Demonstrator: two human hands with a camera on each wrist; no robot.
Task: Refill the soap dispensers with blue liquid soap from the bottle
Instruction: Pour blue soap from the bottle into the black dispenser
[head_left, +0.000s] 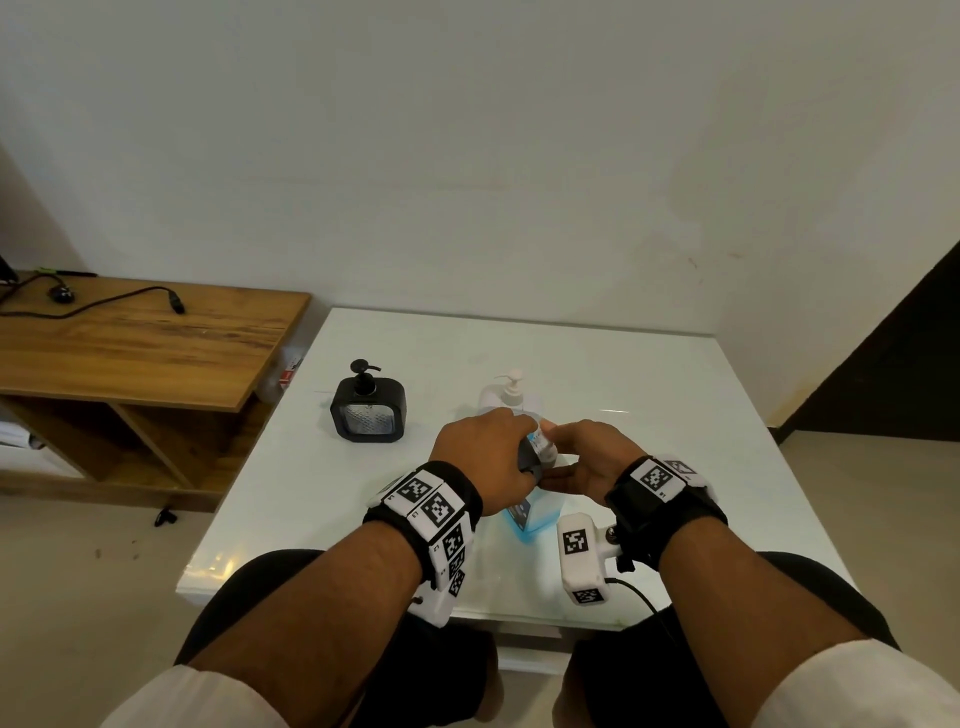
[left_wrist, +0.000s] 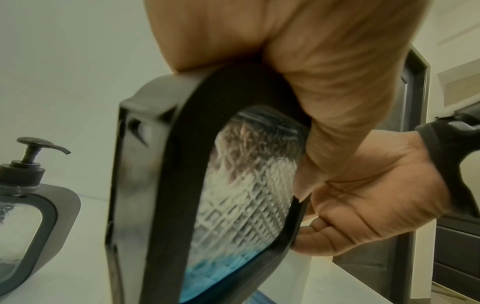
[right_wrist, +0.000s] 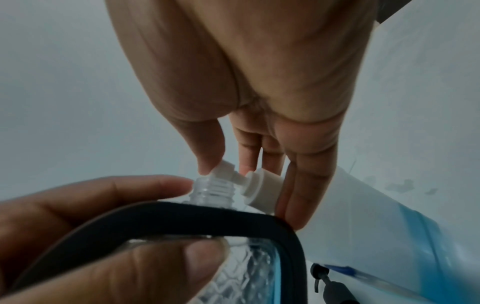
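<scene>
Left hand round tilted dispenser, right hand on bottle pump.

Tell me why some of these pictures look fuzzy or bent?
Head view: sharp, but the wide lens bends the table edges, and glare shines near its front corner. Left wrist view: the held dispenser is very close and smeared with blur. Right wrist view: dim and bluish, with the left hand soft and out of focus.
</scene>
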